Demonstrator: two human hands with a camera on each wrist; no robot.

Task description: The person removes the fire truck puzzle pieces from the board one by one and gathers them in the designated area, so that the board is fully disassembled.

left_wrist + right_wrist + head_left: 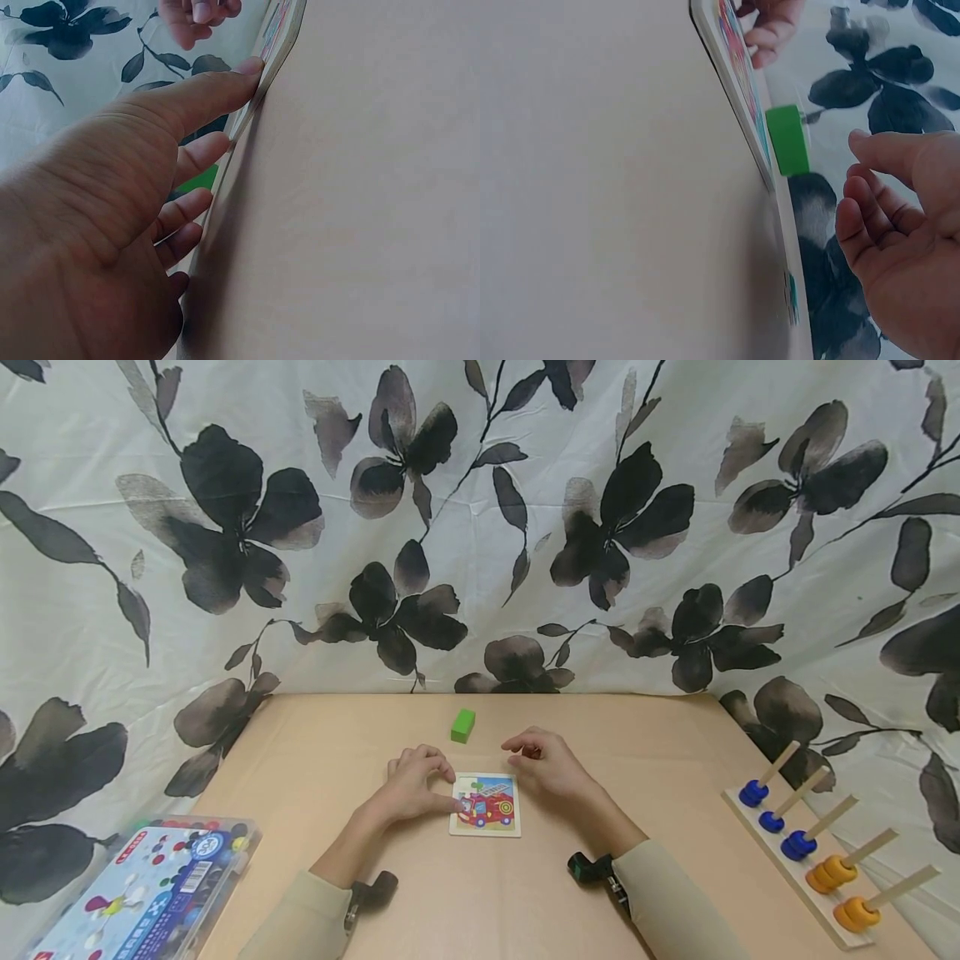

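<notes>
A small square picture board [484, 822] with a red fire engine and a pale border lies on the table, in the middle of the head view. My left hand [415, 783] holds it at its upper left side, thumb on the left edge and index finger near the corner. In the left wrist view the thumb [217, 86] touches the board's rim. My right hand [551, 764] hovers at the board's upper right, apart from it, fingers loosely bent with nothing between them. A green block [462, 726] lies behind the board, between the two hands.
At the lower left is a clear plastic case [150, 885] with a blue printed molecule label. On the right stands a pale peg rack [810, 868] with blue and orange rings on several slanting pegs. Flowered cloth [495, 552] hangs behind the table [480, 902].
</notes>
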